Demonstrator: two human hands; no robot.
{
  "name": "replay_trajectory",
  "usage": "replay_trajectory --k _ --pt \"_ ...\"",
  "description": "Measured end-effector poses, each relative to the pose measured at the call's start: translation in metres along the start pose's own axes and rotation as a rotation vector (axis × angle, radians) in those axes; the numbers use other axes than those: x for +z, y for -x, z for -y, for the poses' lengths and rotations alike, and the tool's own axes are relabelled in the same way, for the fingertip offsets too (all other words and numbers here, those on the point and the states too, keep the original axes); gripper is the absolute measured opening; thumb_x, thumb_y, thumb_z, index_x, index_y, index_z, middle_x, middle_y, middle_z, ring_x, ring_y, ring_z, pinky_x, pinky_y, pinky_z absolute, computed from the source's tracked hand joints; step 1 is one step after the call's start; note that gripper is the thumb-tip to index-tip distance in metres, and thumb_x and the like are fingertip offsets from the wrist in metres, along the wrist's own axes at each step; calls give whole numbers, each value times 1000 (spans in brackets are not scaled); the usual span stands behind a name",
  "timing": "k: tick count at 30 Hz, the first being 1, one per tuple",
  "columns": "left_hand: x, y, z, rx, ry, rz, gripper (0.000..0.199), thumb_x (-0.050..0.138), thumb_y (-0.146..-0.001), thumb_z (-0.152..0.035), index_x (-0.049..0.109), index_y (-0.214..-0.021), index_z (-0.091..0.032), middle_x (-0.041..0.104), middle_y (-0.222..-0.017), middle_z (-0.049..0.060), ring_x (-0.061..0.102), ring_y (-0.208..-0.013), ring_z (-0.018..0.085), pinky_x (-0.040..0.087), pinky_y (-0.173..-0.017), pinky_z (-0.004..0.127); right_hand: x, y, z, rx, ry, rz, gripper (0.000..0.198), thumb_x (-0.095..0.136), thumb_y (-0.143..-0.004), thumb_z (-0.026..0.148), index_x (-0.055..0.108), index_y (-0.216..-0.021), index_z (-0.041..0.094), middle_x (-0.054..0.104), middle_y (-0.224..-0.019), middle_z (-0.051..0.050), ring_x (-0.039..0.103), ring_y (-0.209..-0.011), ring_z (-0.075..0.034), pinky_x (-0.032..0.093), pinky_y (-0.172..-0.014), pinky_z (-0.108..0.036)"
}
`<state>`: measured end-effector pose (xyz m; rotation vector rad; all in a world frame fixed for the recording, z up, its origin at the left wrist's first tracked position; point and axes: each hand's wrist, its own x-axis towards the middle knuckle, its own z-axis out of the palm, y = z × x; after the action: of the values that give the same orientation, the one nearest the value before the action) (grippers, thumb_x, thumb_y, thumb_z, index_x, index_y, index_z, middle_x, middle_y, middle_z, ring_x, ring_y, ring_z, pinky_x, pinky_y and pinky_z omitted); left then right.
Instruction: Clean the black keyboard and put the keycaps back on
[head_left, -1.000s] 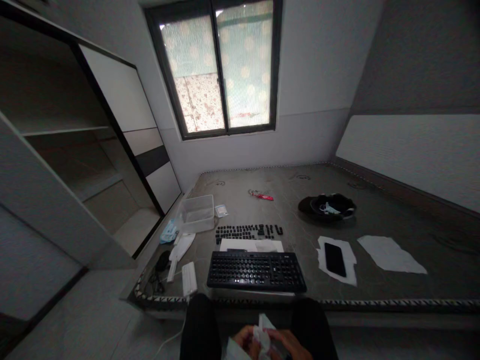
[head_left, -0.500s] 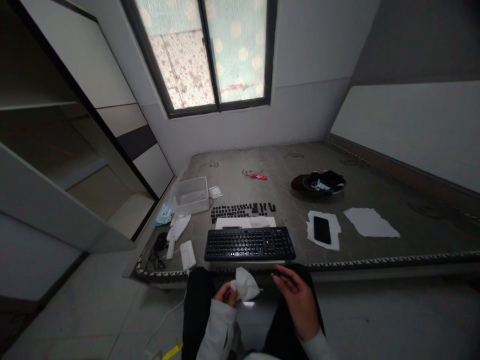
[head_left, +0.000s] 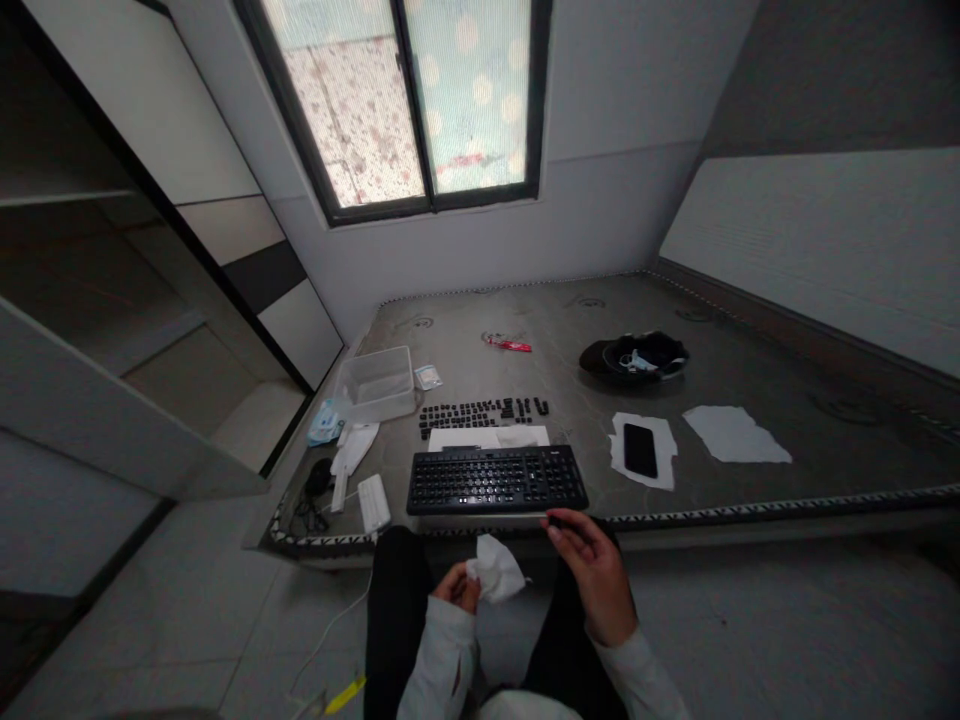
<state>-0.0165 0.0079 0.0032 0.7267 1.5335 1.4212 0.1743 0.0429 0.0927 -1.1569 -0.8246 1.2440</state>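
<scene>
Along mattress edge (head_left: pixel 705 514), keyboard (head_left: pixel 497 480) lengthwise left to right, left grip (head_left: pixel 456 588) holding tissue (head_left: pixel 499 570), right grip (head_left: pixel 598 578) pinching dark piece (head_left: pixel 554 521)

Free room and obstacles on the mattress (head_left: pixel 559 335). The keyboard (head_left: pixel 495 480) lies along the near edge; rows of loose keycaps (head_left: pixel 480 412) behind it obstruct low passage toward the far edge. The clear box (head_left: pixel 377 385) and white power strip (head_left: pixel 373 503) crowd the left edge. A bare lane runs back from the near edge, between keyboard and phone (head_left: pixel 640 450), then left of the cap (head_left: pixel 636 358). Air above the keyboard is open.
</scene>
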Motion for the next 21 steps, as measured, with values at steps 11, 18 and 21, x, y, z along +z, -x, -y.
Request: replay_trajectory --k 11,18,21 --pt "8 7 19 67 46 -41 58 76 -49 -70 75 -69 -16 76 -63 6 69 -58 16 52 -58 19 -47 -31 -69 99 89 -29 39 81 -61 47 72 -87 19 76 -92 -6 70 -93 -25 53 -89 -36" --pt "8 1 17 64 18 -58 62 73 -47 -75 75 -67 -16 75 -63 6 70 -59 19 53 -59 22 -80 -87 -84 56 472 -4 35 74 -65 48 76 -88 22 78 -86 -5 71 -86 -26 52 -86 -39" --pt "9 1 13 77 24 -68 61 73 -48 -74 74 -67 -16 75 -61 6 70 -58 19 54 -58 21 -86 -118 -87 12 623 13 31 69 -68 47 77 -87 24 78 -86 -5 71 -84 -25 51 -86 -39"
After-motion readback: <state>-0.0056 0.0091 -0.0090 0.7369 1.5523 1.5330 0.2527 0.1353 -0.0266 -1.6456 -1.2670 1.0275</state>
